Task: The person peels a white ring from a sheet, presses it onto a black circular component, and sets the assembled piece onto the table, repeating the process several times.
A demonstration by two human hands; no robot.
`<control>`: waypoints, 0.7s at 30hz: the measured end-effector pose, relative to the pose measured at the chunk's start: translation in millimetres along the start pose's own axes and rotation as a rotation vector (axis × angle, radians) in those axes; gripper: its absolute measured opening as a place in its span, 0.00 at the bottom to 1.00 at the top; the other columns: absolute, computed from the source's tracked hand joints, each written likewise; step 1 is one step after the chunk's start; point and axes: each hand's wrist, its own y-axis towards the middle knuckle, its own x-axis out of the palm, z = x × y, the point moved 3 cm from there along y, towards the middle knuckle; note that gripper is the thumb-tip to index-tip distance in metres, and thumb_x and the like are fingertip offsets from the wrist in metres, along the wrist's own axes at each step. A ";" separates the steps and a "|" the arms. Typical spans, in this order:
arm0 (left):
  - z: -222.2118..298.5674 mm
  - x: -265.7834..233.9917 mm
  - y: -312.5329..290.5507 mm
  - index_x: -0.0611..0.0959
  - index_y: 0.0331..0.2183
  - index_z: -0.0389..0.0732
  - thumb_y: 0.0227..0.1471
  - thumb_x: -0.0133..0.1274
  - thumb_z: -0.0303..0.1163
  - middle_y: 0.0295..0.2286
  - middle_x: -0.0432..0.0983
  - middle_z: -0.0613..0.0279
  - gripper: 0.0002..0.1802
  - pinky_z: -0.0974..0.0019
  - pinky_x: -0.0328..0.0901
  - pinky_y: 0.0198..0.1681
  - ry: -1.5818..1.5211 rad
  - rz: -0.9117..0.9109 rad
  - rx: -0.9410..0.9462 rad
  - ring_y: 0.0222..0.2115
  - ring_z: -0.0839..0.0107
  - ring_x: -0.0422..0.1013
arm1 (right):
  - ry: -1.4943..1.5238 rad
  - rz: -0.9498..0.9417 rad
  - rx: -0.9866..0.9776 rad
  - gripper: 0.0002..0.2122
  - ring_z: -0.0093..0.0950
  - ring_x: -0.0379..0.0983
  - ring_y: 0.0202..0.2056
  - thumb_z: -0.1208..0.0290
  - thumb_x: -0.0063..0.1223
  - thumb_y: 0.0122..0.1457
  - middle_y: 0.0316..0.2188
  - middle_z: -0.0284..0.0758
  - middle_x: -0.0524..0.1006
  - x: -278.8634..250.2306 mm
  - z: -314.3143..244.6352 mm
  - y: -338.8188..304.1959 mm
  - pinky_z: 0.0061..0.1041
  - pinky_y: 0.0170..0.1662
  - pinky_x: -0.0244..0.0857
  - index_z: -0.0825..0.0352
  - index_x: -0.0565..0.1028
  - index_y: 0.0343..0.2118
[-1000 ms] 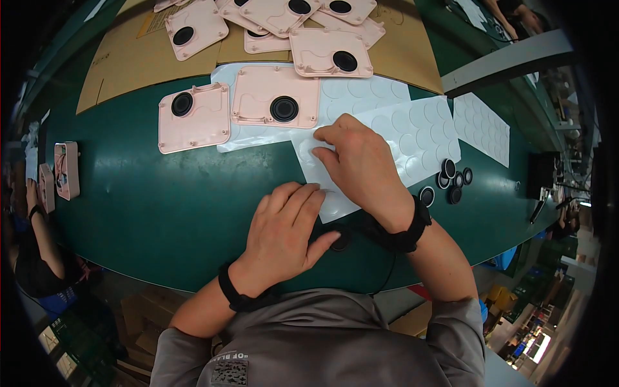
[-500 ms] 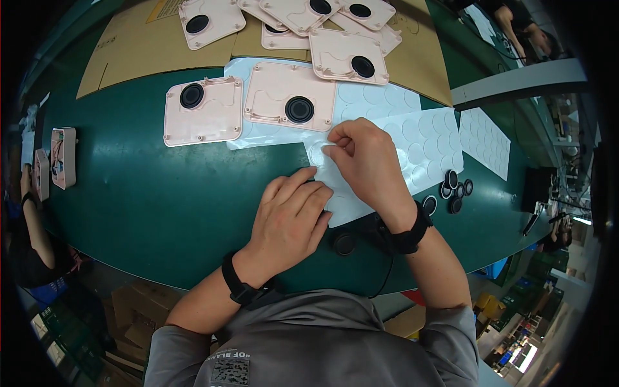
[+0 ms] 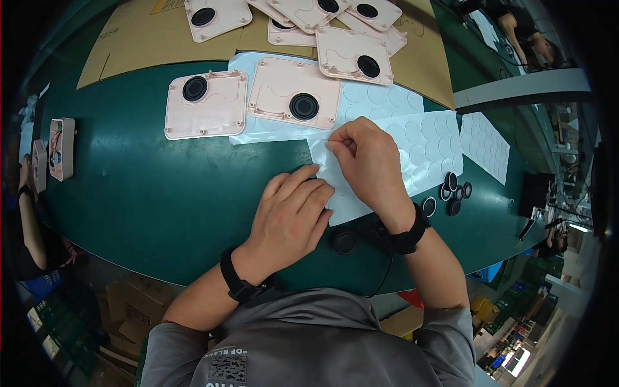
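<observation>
A white sheet of round stickers (image 3: pixel 433 138) lies in front of me on the green table. My left hand (image 3: pixel 287 216) rests palm down, its fingers stretched out and their tips on the sheet's left edge. Over the same sheet, my right hand (image 3: pixel 371 164) is closed in a pinch, thumb against forefinger; whatever lies between the tips is too small to make out. Just beyond the hands sit two pale pink plastic covers, a left one (image 3: pixel 222 113) and a right one (image 3: pixel 274 90), each with a round black speaker cone.
More pink covers (image 3: pixel 348 45) are piled on brown cardboard (image 3: pixel 148 45) at the back. Several black round parts (image 3: pixel 450 182) lie to the right, another (image 3: pixel 343 241) near my wrists. A second sticker sheet (image 3: pixel 487 145) is farther right. Far left, a person's hand (image 3: pixel 25 171) is beside pink housings (image 3: pixel 62 148).
My right hand keeps its pinch at almost the same spot, with the thumb slightly shifted. The left hand stays on the sheet's edge. The view has tilted a little.
</observation>
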 end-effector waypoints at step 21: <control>-0.8 0.8 -2.0 0.81 0.49 0.40 0.49 0.69 0.28 0.47 0.79 0.56 0.24 0.48 0.64 0.59 -0.003 -0.006 0.003 0.59 0.53 0.72 | -0.031 0.035 -0.047 0.03 0.40 0.79 0.32 0.74 0.65 0.60 0.32 0.38 0.79 3.8 1.8 -6.4 0.38 0.33 0.73 0.66 0.80 0.33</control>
